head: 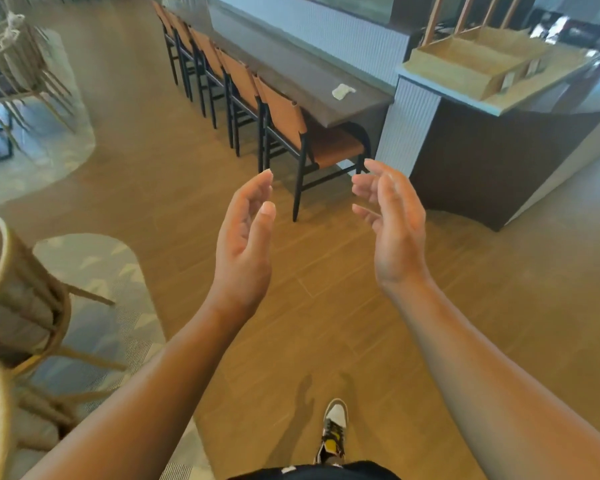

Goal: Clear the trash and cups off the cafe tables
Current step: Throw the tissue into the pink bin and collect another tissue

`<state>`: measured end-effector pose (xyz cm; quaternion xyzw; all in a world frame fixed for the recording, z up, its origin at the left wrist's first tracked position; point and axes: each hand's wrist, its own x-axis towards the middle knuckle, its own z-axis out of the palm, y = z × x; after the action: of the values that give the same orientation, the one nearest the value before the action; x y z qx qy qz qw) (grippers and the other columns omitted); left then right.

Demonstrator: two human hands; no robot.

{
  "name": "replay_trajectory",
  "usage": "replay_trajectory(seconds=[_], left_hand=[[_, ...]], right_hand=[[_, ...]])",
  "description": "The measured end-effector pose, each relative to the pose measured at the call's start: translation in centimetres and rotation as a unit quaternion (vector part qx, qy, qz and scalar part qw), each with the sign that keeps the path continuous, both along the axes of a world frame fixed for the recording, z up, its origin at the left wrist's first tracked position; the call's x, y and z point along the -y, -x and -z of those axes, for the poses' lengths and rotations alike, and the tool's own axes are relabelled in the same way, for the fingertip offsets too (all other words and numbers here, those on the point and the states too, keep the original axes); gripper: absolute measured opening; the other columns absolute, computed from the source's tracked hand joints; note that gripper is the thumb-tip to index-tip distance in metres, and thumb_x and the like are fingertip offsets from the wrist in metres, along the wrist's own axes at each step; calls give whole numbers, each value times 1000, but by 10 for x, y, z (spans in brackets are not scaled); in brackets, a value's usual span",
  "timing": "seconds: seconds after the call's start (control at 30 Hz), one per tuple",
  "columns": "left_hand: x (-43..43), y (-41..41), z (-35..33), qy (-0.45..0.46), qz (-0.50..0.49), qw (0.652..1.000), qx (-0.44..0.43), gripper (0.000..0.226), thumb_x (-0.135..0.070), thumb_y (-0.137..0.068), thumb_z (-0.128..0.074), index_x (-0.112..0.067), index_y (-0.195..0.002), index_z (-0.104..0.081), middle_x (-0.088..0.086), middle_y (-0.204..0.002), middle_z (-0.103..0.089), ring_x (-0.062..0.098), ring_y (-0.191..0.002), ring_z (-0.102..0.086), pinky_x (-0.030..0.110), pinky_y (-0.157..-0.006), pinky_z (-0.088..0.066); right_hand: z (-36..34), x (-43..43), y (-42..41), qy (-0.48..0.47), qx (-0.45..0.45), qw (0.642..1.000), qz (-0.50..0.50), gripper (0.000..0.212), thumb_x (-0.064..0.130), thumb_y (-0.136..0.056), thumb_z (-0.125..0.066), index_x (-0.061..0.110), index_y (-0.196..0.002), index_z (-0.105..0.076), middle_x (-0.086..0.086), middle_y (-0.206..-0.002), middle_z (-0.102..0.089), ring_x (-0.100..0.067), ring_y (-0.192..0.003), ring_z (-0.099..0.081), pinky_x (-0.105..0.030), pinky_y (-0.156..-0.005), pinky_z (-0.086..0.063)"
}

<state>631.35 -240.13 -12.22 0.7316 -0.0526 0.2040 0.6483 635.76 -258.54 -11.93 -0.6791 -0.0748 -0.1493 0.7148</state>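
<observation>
Hands: the left hand (245, 233) and right hand (392, 223) were raised side by side, palms facing, fingers loosely spread, holding nothing.
Trash: a crumpled napkin (343, 90) lay on the counter (291, 74), near its end, well beyond both hands and slightly nearer the right one.
Obstacle: a chair (302, 133) stood between the hands and the napkin, tucked under the counter.
Risk: a reach over the chair back could likely snag an arm or nudge the chair.
Risk: a light napkin could probably slide off the edge if brushed rather than pinched.
Cups: none could be seen.
</observation>
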Motion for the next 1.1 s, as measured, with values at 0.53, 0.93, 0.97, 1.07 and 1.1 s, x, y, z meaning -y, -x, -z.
replay_trajectory(seconds=[0.53,0.93,0.97,1.07,1.1], left_hand=[[60,-315,-6,11,24,1000,8,51,-38,-107,-42,-16,-153,-47,-5,-155,-53,8,-146,-47,52,-121,-43],[18,-587,-13,16,53,998,3,62,-50,-101,-42,-17,-153,-47,-5,-153,-54,8,-144,-50,51,-119,-44],[15,-605,-14,15,52,999,1,62,-51,-100,-42,-18,-153,-47,-5,-153,-54,8,-144,-50,50,-119,-44],[9,-656,-13,14,54,998,-11,62,-54,-99,-42,-22,-153,-46,-8,-154,-53,5,-143,-49,43,-118,-46],[8,-672,-12,15,55,998,-13,62,-54,-99,-42,-23,-153,-46,-10,-153,-53,4,-143,-49,41,-118,-47]], right_hand=[[1,55,-302,16,-4,1000,5,54,59,-99,-45,26,-137,-64,14,-121,-72,-10,-122,-65,-35,-101,-56],[-5,11,-563,33,-12,998,47,56,63,-95,-45,28,-135,-64,11,-125,-70,-9,-124,-64,-49,-109,-54],[-6,8,-580,31,-13,998,50,55,63,-95,-46,29,-134,-64,9,-125,-70,-10,-125,-64,-49,-110,-54],[-4,2,-629,32,-19,998,53,52,62,-96,-47,29,-133,-64,6,-128,-69,-11,-126,-63,-48,-111,-53],[-3,2,-645,32,-21,998,56,49,58,-99,-48,27,-134,-64,6,-129,-69,-10,-126,-62,-48,-112,-52]])
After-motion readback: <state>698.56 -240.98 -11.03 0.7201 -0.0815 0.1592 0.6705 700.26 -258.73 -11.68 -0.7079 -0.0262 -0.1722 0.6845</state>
